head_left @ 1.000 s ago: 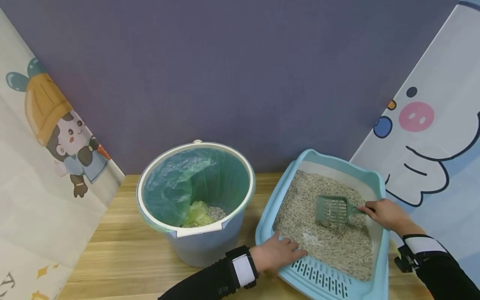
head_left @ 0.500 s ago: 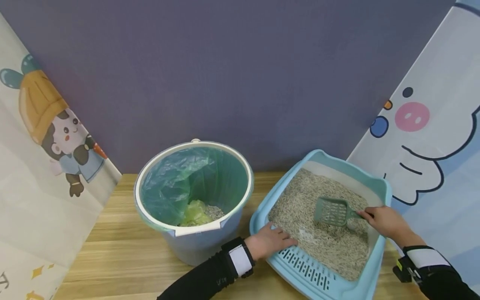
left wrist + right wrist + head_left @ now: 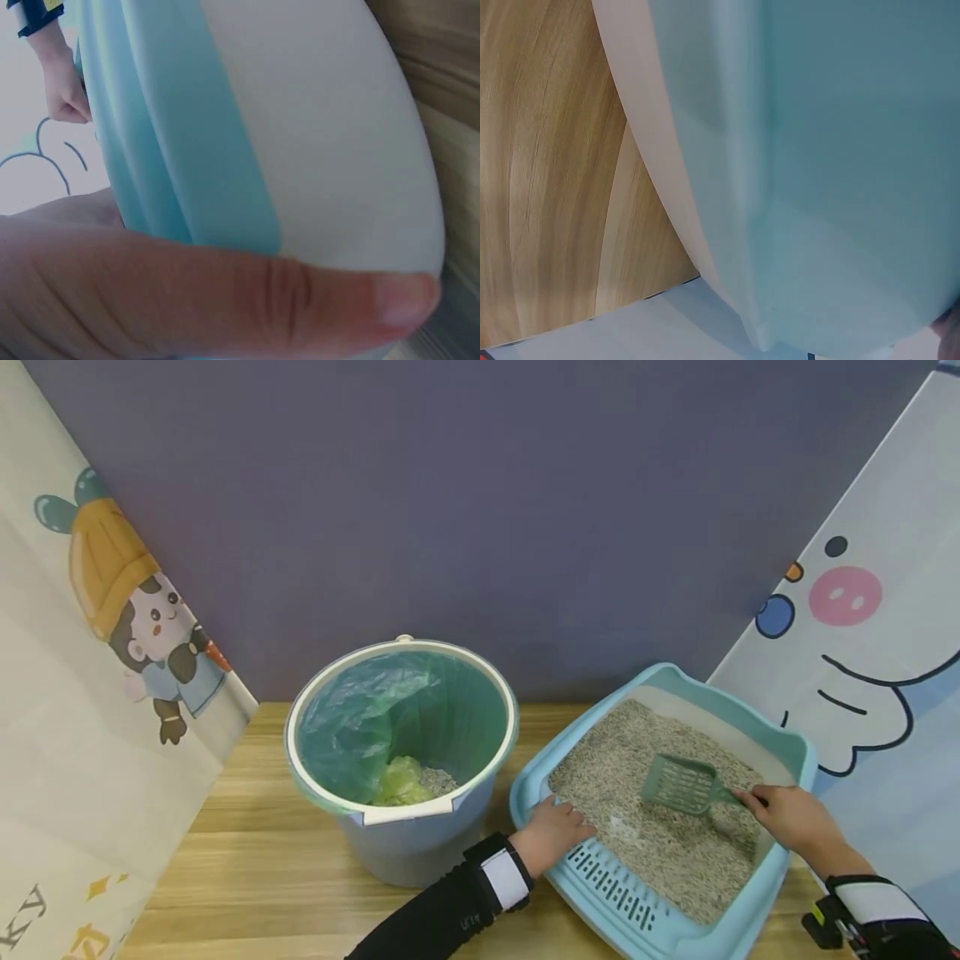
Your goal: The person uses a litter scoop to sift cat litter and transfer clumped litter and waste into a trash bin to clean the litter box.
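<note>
A light blue litter tray (image 3: 797, 758) filled with grey-beige cat litter (image 3: 630, 752) sits angled on the wooden table. My left hand (image 3: 553, 835) grips its near-left rim, fingers over the edge; in the left wrist view the thumb (image 3: 330, 304) lies along the outer wall. My right hand (image 3: 802, 827) reaches over the right rim and holds a green slotted litter scoop (image 3: 684, 783) by its handle. The scoop's head is on the litter, and a pale round clump (image 3: 726, 818) lies close to its handle. The right wrist view shows mostly the tray's outer wall (image 3: 840, 150).
Left of the tray stands a bucket (image 3: 420, 852) with a white rim and green bag liner (image 3: 360, 727). A crumpled yellow-green bag (image 3: 401, 781) and some litter lie inside. A dark wall (image 3: 480, 527) rises behind the wooden table (image 3: 247, 860).
The tray has turned slightly clockwise, its far-right corner swinging right, with my left hand on its rim. The scoop has tilted a little with my right hand. The head view has shifted.
</note>
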`<state>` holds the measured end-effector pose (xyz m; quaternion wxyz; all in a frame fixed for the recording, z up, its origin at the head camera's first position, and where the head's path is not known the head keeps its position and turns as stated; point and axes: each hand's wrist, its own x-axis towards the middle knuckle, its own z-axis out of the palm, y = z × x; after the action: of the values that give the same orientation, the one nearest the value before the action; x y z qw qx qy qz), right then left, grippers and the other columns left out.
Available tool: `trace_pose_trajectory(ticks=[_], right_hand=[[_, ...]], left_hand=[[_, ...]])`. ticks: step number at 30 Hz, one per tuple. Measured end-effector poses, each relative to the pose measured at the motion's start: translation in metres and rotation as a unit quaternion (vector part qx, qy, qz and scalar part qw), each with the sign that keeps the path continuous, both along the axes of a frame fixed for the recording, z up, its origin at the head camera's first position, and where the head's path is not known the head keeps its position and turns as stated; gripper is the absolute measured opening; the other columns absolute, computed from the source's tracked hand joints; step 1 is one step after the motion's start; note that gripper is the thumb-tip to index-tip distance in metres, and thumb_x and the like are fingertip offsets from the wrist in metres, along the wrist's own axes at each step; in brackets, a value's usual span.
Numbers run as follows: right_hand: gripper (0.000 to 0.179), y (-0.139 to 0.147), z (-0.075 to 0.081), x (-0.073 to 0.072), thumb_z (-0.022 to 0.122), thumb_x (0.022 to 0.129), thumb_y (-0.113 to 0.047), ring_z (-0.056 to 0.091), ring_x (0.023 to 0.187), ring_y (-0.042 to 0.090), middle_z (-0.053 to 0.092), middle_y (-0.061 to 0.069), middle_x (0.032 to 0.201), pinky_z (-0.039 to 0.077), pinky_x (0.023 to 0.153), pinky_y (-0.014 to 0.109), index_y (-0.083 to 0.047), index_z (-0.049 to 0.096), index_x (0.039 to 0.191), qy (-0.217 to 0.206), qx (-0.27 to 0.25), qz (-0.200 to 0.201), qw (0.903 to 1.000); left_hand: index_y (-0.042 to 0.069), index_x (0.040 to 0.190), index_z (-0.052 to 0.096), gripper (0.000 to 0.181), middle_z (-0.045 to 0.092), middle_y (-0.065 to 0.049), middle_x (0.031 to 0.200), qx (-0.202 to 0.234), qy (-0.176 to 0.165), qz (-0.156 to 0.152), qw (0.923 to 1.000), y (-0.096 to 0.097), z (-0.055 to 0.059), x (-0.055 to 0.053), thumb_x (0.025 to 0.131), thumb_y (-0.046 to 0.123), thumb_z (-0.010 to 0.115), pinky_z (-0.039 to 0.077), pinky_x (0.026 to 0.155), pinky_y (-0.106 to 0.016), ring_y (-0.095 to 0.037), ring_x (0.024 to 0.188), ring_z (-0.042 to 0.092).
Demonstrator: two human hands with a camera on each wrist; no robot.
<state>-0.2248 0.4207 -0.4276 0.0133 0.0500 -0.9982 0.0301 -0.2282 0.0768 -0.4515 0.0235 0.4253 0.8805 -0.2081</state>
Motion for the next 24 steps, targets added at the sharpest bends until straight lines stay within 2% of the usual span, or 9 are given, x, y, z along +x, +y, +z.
trace_pose_trajectory(ticks=[3,7,10,12,14,17,20,22,24], right_hand=[[0.041,0.0,0.0,0.001,0.039,0.097,-0.036,0.035,0.046,0.012,0.037,-0.002,0.051,0.027,0.049,0.027,-0.016,0.048,0.063,-0.006,0.005,0.002,1.0],[0.038,0.003,0.001,-0.003,0.045,0.095,-0.033,0.034,0.045,0.01,0.037,-0.004,0.051,0.027,0.049,0.027,-0.017,0.05,0.062,-0.011,0.01,0.02,0.9997],[0.035,0.009,0.003,-0.012,0.049,0.093,-0.032,0.033,0.046,0.008,0.036,-0.005,0.051,0.027,0.05,0.025,-0.017,0.05,0.061,-0.011,0.013,0.043,0.9989],[0.034,0.015,0.006,-0.02,0.05,0.093,-0.033,0.032,0.047,0.008,0.035,-0.006,0.052,0.027,0.051,0.025,-0.016,0.054,0.063,-0.012,0.014,0.054,0.9984],[0.037,0.024,0.008,-0.027,0.05,0.093,-0.034,0.03,0.048,0.008,0.033,-0.006,0.053,0.025,0.051,0.025,-0.015,0.051,0.061,-0.013,0.02,0.053,0.9983],[0.039,0.04,0.013,-0.037,0.047,0.094,-0.033,0.03,0.05,0.01,0.033,-0.005,0.053,0.025,0.052,0.026,-0.014,0.049,0.06,-0.03,0.019,0.048,0.9982],[0.04,0.053,0.015,-0.046,0.048,0.094,-0.032,0.031,0.049,0.01,0.033,-0.006,0.053,0.026,0.053,0.026,-0.016,0.045,0.057,-0.039,0.024,0.051,0.9976],[0.041,0.059,0.016,-0.051,0.049,0.093,-0.034,0.032,0.05,0.01,0.034,-0.005,0.053,0.027,0.053,0.026,-0.017,0.046,0.056,-0.042,0.03,0.054,0.9972],[0.041,0.063,0.016,-0.054,0.05,0.093,-0.034,0.033,0.051,0.011,0.035,-0.005,0.053,0.027,0.054,0.027,-0.017,0.047,0.056,-0.037,0.042,0.059,0.9967]], left_hand=[[0.036,0.131,0.042,0.052,0.049,0.014,0.13,0.006,0.002,0.011,0.9999,0.009,0.0,0.007,0.083,0.031,0.064,0.037,0.099,-0.026,-0.006,0.121,0.045],[0.033,0.128,0.045,0.048,0.052,0.009,0.125,0.032,-0.028,-0.012,0.999,0.019,0.001,0.016,0.084,0.027,0.063,0.038,0.099,-0.031,-0.01,0.118,0.048],[0.034,0.134,0.037,0.068,0.048,0.01,0.13,0.029,-0.071,-0.035,0.9965,0.027,0.002,0.023,0.076,0.029,0.072,0.035,0.103,-0.037,-0.013,0.124,0.044],[0.035,0.14,0.029,0.089,0.043,0.011,0.134,0.026,-0.102,-0.043,0.9935,0.033,0.001,0.028,0.066,0.036,0.079,0.033,0.104,-0.042,-0.013,0.128,0.039],[0.038,0.143,0.018,0.104,0.036,0.013,0.139,0.018,-0.131,-0.056,0.9896,0.04,0.0,0.033,0.061,0.046,0.081,0.03,0.104,-0.046,-0.013,0.132,0.034],[0.039,0.144,0.013,0.106,0.033,0.015,0.139,0.033,-0.163,-0.075,0.9833,0.051,-0.003,0.042,0.06,0.058,0.075,0.028,0.104,-0.05,-0.009,0.13,0.032],[0.038,0.14,0.022,0.08,0.038,0.015,0.135,0.047,-0.137,-0.093,0.985,0.06,-0.008,0.055,0.075,0.06,0.062,0.032,0.101,-0.049,-0.009,0.126,0.038],[0.038,0.137,0.028,0.064,0.041,0.015,0.132,0.051,-0.117,-0.086,0.988,0.065,-0.011,0.063,0.082,0.056,0.055,0.033,0.099,-0.048,-0.009,0.123,0.039],[0.037,0.136,0.028,0.059,0.041,0.015,0.132,0.043,-0.104,-0.079,0.9905,0.069,-0.014,0.067,0.085,0.055,0.052,0.034,0.098,-0.046,-0.009,0.123,0.04]])
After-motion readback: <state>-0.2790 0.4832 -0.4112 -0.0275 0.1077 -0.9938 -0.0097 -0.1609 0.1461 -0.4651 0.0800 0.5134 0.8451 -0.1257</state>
